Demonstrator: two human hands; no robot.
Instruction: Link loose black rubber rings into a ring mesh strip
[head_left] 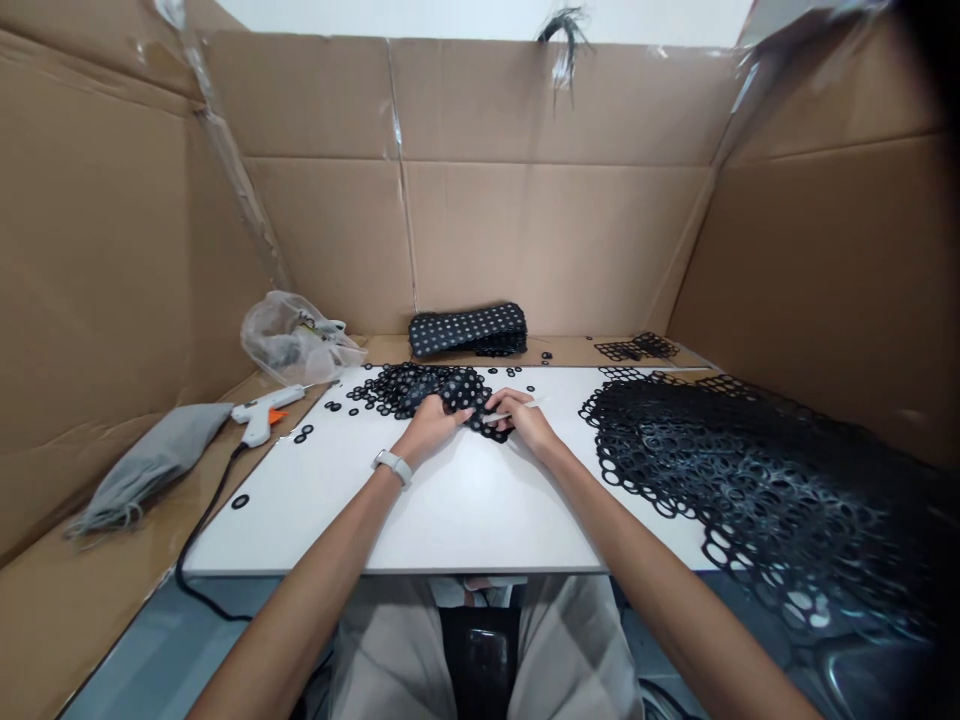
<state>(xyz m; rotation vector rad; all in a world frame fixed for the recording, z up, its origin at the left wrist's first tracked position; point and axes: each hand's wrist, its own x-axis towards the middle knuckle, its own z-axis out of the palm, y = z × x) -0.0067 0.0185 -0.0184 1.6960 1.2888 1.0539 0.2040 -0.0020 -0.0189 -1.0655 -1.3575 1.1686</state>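
1. The black cloth with pale dots [456, 385] lies bunched at the centre of the frame, on the white rectangular surface [480, 520].
2. The left hand [431, 428] is at the cloth's near side, its grip closed on the edge, thumb on top; the fingers beneath are hidden.
3. The right hand [526, 424], just right of centre, has its grip around a thin white stick [537, 402], whose inner end is near the cloth.
4. Small black rings [385, 392] cluster left of the cloth.
5. A wide black mesh of linked rings [720, 450] spreads across the lower right.
6. A white glue gun with an orange trigger [261, 412] lies at middle left, near a grey cloth pouch [161, 452].
7. A folded black dotted bundle [466, 328] sits above centre.
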